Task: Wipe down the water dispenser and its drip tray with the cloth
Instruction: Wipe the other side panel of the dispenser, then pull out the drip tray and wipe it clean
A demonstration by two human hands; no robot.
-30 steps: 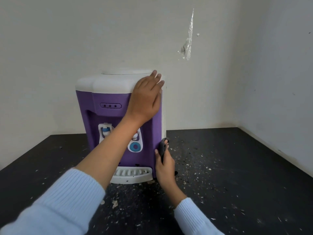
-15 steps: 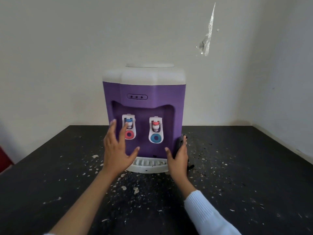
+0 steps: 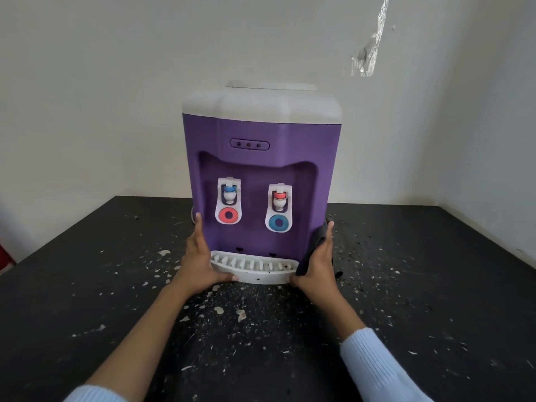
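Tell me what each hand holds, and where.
The left hand and right hand clasp the water dispenser by its lower sides, thumbs on the drip tray corners. The right also pins the cloth there.

1. Head view: worn on the head, wide-angle, looks forward and down.
2. Faces the water dispenser (image 3: 261, 158) front squarely, near; both forearms (image 3: 150, 329) enter from the bottom edge.
3. Bench (image 3: 87, 314) fills the lower frame, wall (image 3: 116, 82) the upper.
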